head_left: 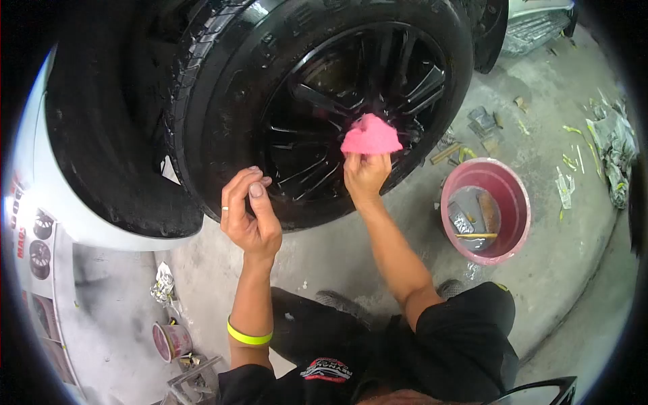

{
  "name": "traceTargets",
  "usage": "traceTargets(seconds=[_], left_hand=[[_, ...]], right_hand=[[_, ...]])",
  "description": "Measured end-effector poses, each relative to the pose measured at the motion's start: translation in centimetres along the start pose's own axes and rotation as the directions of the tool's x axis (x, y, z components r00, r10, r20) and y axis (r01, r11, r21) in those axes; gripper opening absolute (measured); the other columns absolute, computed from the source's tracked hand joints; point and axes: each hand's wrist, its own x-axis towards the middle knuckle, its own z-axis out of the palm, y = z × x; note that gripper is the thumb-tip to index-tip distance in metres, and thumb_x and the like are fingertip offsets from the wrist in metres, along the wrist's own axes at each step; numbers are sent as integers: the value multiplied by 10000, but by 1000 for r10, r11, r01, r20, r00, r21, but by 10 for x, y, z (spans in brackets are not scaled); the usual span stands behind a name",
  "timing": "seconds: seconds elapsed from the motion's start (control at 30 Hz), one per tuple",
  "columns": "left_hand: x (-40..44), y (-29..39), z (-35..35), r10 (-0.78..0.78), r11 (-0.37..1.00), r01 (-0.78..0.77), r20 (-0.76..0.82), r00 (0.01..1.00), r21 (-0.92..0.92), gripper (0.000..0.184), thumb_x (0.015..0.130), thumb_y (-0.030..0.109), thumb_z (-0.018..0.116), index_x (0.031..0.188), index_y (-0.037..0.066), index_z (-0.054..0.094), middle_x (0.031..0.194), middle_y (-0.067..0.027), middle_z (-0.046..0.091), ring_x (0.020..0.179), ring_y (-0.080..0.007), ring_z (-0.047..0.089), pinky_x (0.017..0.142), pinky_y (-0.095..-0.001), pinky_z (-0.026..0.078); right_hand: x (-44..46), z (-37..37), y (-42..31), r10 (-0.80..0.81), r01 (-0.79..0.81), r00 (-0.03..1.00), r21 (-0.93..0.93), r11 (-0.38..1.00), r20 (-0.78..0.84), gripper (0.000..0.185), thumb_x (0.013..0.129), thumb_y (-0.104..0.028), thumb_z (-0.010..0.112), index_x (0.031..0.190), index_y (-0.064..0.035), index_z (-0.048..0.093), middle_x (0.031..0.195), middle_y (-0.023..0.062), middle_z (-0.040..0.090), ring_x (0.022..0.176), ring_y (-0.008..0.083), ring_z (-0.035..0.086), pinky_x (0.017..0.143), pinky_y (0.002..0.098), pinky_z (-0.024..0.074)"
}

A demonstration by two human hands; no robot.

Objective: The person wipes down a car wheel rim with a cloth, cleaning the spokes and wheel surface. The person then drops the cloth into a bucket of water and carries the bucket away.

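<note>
My right hand (366, 177) grips a bright pink cloth (371, 135), bunched up at the hub area of a black alloy wheel (324, 101). The wheel's dark spokes look wet and glossy. Around it runs a black tyre (226, 128) with raised lettering on the sidewall. In front of the tyre's lower left edge, my left hand (250, 212) is raised with its fingers curled together and the thumb close against them. Nothing shows in it, and I cannot tell if it touches the rubber.
A pink bucket (518, 209) on the concrete floor to the right holds water, blocks and a yellow stick. Crumpled masking plastic (615, 152) and scraps litter the far right. At left are a white car panel (84, 202), a small bucket (169, 341) and a metal stand (196, 385).
</note>
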Motion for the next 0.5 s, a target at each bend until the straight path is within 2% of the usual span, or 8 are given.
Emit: traceTargets(seconds=[0.03,0.1,0.13,0.23,0.3,0.37,0.43,0.5], left_hand=[[1,1,0,1,1000,-1,-10,1000,0,181,981,32,480,1047,-64,619,1094,-194,605,837,-192,655,749,-310,566],[1,4,-2,-13,998,13,-8,1000,-58,176,978,32,486,1042,-62,621,1090,-194,607,844,-191,654,746,-305,562],[0,4,-2,4,999,-4,2,1000,-46,176,975,26,485,1039,-65,622,1080,-194,611,833,-188,654,743,-299,559],[1,5,-1,3,999,-4,-23,1000,-52,128,910,-37,554,996,-57,645,1004,-181,642,798,-187,654,701,-282,557],[2,3,3,-10,999,8,-28,1000,-44,128,902,-41,557,993,-57,646,991,-179,647,797,-192,656,698,-287,561],[3,6,8,20,999,-20,-5,1000,-26,123,900,-44,554,982,-56,644,978,-182,650,798,-205,657,697,-298,567],[2,8,13,30,1000,-30,13,999,-3,120,899,-44,553,979,-57,642,974,-183,650,801,-211,657,696,-302,569],[3,7,21,66,998,-66,29,997,4,117,899,-43,553,976,-57,640,971,-183,651,805,-217,658,695,-306,572]], right_hand=[[5,3,5,-9,9,1000,4,1000,4,216,787,-72,693,1003,-77,692,1050,139,665,1049,367,605,920,467,461],[21,13,18,-301,323,943,-175,930,140,198,776,-94,705,973,-85,705,1145,158,634,1113,416,558,953,511,424],[27,18,17,-341,367,929,-230,901,147,208,741,-103,720,949,-98,717,1201,161,606,1154,438,510,979,519,380],[32,21,-2,-340,360,933,-283,889,117,247,695,-98,729,942,-106,721,1164,146,619,1143,416,505,961,486,371],[42,32,-22,-465,485,873,-163,859,148,246,644,-121,727,890,-105,722,1081,159,626,1086,395,512,874,475,375],[49,48,-54,-463,489,865,-125,863,192,179,657,-140,721,828,-87,710,965,169,601,1019,410,513,817,505,375],[51,55,-76,-347,359,929,-83,930,132,130,683,-160,718,776,-72,694,876,168,562,960,425,506,772,530,366],[38,61,-72,-315,318,946,-30,948,78,193,724,-174,710,880,-64,684,1045,173,585,1036,424,495,851,526,357]])
